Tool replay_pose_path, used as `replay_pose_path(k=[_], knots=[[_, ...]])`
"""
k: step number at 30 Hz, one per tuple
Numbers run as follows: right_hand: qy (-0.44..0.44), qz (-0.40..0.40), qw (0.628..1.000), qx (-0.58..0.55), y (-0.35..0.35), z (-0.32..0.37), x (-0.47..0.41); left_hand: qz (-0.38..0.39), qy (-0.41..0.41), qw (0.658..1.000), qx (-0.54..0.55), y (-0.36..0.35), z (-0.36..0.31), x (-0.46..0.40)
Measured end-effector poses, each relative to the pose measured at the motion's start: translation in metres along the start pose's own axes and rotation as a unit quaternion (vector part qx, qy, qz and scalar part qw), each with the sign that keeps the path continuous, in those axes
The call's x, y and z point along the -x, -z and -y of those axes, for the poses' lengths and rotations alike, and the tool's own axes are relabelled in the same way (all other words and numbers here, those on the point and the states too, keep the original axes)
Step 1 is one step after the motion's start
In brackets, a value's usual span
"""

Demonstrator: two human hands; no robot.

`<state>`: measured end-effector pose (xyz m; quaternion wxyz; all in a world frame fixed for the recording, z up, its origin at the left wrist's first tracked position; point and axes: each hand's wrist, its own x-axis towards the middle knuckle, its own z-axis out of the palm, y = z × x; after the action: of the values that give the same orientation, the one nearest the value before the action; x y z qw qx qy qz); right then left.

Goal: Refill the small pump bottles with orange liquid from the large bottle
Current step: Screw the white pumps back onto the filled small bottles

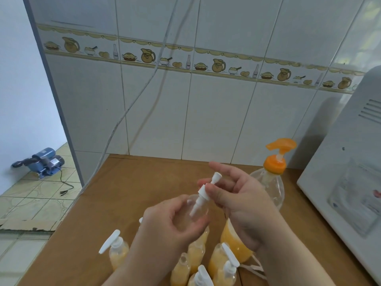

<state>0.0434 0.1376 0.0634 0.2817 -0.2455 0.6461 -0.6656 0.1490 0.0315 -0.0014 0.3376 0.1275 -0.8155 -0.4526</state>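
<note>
Holding a small clear bottle (193, 209), seemingly empty, above a brown wooden surface (127, 195): left hand (171, 228) wrapped round its body from below, grip closed on it. Right hand (239, 199) pinching a white pump top (204, 191) between thumb and fingers, the pump's stem and tube reaching down into the bottle's neck; index finger stretched out straight above. Cannot tell whether the pump is screwed on or loose.

Standing just behind the right hand, a large clear bottle (268, 182) with an orange pump (278, 153), upper part see-through, orange liquid showing low down beneath the wrist; most of its body hidden by the hand. Clustered below both hands, near the bottom edge, several small bottles of orange liquid (198, 250), some with white pumps, partly covered by the forearms and cut off by the frame.

No readable label on any bottle. Behind, white wall tiles with a border (185, 58) of painted jugs, pies and bottles; lettering on the painted bottles too small to read. At right, a white appliance (350, 162), cut off. On the floor at left, a blue motor (41, 162) with a cord.
</note>
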Motion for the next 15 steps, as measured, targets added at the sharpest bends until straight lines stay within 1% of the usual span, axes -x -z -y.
replay_pose_path(k=[1,2,3,4,5,7,8,10,12,14,15], knots=[[-0.002,-0.029,0.999,0.016,-0.005,-0.004,-0.001,-0.016,-0.056,0.993,-0.099,0.002,0.005,-0.002],[0.000,-0.055,0.998,0.030,-0.010,-0.007,-0.003,-0.010,-0.090,0.979,-0.185,0.004,0.006,-0.005],[0.003,-0.074,0.997,0.036,-0.013,-0.010,-0.004,0.002,-0.111,0.964,-0.242,0.004,0.007,-0.007],[0.005,-0.088,0.996,0.033,-0.016,-0.010,-0.007,0.000,-0.133,0.952,-0.274,0.003,0.011,-0.010],[0.009,-0.093,0.995,0.024,-0.017,-0.007,-0.010,-0.007,-0.139,0.954,-0.265,0.004,0.013,-0.014],[0.030,-0.082,0.996,0.020,-0.018,0.002,-0.015,-0.015,-0.118,0.976,-0.184,0.010,0.010,-0.026],[0.052,-0.078,0.995,0.033,-0.018,0.009,-0.018,-0.018,-0.106,0.982,-0.153,0.013,0.008,-0.032],[0.111,-0.090,0.987,0.078,-0.017,0.021,-0.023,0.001,-0.061,0.991,-0.121,0.019,0.010,-0.042],[0.157,-0.115,0.972,0.135,-0.013,0.028,-0.030,-0.019,0.002,0.993,-0.117,0.026,0.021,-0.047],[0.171,-0.123,0.959,0.191,-0.008,0.023,-0.039,-0.045,0.078,0.987,-0.136,0.033,0.036,-0.046],[0.172,-0.120,0.952,0.221,-0.007,0.016,-0.044,-0.045,0.113,0.981,-0.151,0.035,0.042,-0.042]])
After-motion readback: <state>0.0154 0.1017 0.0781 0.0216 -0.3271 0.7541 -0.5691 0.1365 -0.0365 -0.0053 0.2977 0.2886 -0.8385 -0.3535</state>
